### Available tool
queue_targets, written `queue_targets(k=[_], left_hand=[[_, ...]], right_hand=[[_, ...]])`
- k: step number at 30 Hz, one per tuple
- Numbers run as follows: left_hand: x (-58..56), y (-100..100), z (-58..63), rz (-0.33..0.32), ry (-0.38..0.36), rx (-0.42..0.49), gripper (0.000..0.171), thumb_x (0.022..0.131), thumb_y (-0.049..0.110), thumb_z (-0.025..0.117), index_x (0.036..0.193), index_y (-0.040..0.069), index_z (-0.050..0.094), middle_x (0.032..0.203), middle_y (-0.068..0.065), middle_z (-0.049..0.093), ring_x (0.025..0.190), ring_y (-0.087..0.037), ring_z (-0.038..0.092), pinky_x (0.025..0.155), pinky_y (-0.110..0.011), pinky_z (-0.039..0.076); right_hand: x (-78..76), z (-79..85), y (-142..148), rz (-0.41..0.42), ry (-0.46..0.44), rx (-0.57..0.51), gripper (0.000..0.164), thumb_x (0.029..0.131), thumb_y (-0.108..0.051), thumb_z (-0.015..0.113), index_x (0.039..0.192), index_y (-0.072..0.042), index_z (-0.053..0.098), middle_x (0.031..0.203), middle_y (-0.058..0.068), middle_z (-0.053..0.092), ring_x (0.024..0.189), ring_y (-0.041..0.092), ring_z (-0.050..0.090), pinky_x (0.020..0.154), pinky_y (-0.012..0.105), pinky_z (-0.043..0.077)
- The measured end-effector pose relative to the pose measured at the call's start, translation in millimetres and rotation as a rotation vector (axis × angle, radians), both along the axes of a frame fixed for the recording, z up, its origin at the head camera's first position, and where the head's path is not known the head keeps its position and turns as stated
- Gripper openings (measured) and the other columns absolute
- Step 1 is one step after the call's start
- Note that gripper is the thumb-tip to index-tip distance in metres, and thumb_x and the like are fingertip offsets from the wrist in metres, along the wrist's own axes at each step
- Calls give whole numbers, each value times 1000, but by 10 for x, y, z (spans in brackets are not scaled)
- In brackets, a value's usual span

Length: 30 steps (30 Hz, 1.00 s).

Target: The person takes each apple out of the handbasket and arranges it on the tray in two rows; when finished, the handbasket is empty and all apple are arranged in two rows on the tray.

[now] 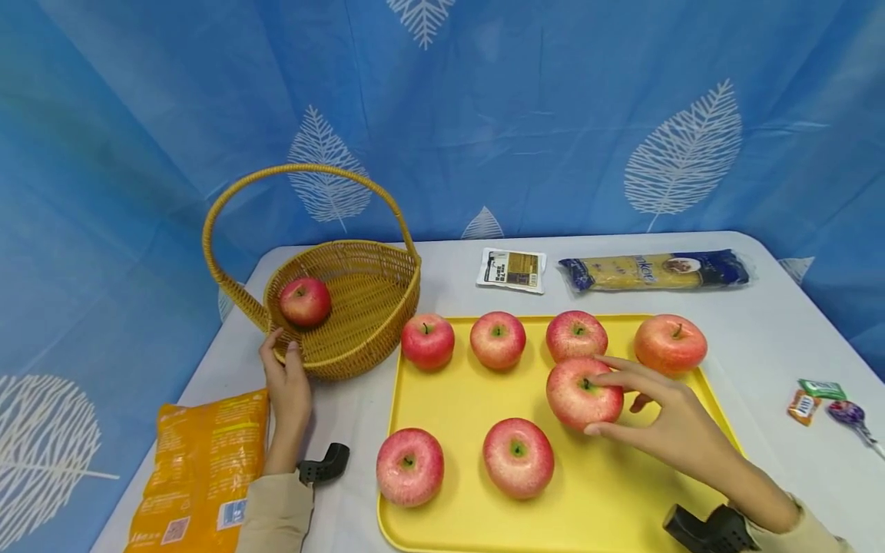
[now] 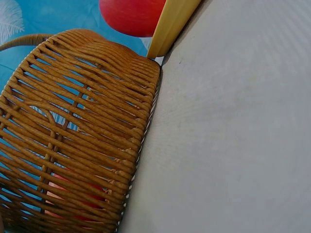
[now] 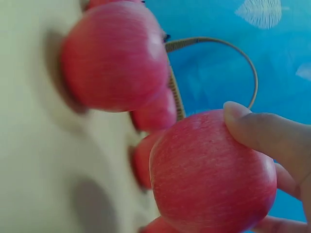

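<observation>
My right hand grips a red apple between thumb and fingers. In the right wrist view this apple is raised off the yellow tray, and a shadow shows on the tray. Several more apples sit on the tray, a row along its far side with one apple near the middle, and two nearer, at left and centre. At the left, my left hand pinches the near rim of a wicker basket with a tall handle. One apple lies inside it.
An orange packet lies by my left forearm. Behind the tray are a small white sachet and a long blue-and-yellow food pack. Wrapped candies and a lollipop lie at the right. A blue leaf-patterned curtain hangs behind the table.
</observation>
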<state>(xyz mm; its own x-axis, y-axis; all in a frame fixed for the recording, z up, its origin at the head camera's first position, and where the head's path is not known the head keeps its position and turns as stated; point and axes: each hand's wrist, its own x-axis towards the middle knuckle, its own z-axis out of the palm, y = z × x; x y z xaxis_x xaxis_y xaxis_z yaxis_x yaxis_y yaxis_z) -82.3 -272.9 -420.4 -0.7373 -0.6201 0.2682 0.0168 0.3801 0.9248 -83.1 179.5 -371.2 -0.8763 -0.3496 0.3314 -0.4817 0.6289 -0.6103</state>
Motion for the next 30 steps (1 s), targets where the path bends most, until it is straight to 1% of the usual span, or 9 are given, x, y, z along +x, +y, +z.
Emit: queue_targets(k=[3,6,10,13,16,18,20,25,30], left_hand=[[2,2,0,4,3,10,42,97,27,34,136,12,30,147,-9,24,138,-21,17,112,-43,13],[5,8,-1,5,1,20,42,97,27,34,135,11,30,147,-10,24,138,-20,17,112,-42,13],[5,4,-8,7,6,16,42,97,27,34,135,10,30,147,-10,24,138,-20,17,112,-42,13],[5,-2,-5,2,9,10,42,97,27,34,135,10,29,147,-10,24,138,-20,16,112,-43,12],[6,-2,4,-1,12,10,42,97,27,34,135,11,29,147,-10,23,138,-20,16,112,-43,12],[5,-3,4,-2,13,10,42,97,27,34,135,11,29,147,-9,23,138,-21,16,112,-44,12],[4,-1,6,-1,15,11,42,97,27,34,136,11,29,147,-9,23,138,-21,16,112,-44,12],[-3,-3,1,2,18,5,42,97,27,34,135,10,30,146,-10,25,138,-21,17,112,-43,13],[-8,-18,-14,8,19,0,42,97,26,34,134,7,30,145,-12,26,138,-22,18,112,-43,13]], right_hand=[[121,-128,75,-8,-35,-33,50,58,-26,83,104,-30,64,122,-9,57,94,-15,45,63,15,42],[248,-254,129,-37,-55,-55,51,58,-24,83,105,-29,64,122,-21,52,93,-14,45,64,12,41],[399,-363,153,-108,-101,-38,50,59,-29,83,105,-31,64,122,-29,47,84,-10,48,67,8,39],[479,-400,150,-150,-135,-19,50,59,-34,81,105,-35,63,124,-28,46,85,-11,47,74,4,34],[518,-420,148,-161,-138,-26,49,60,-34,81,105,-36,62,126,-23,48,104,-16,41,82,-2,26],[529,-428,156,-161,-132,-31,49,60,-33,81,105,-36,62,127,-21,47,113,-21,31,85,-5,20],[531,-436,166,-165,-122,-30,50,60,-33,81,105,-36,61,128,-21,47,116,-23,27,86,-6,18],[539,-465,204,-169,-108,-5,52,60,-32,82,107,-37,60,130,-21,46,118,-24,25,86,-7,18],[558,-471,213,-109,-68,30,53,63,-30,80,111,-37,58,133,-15,46,119,-23,24,88,-7,17]])
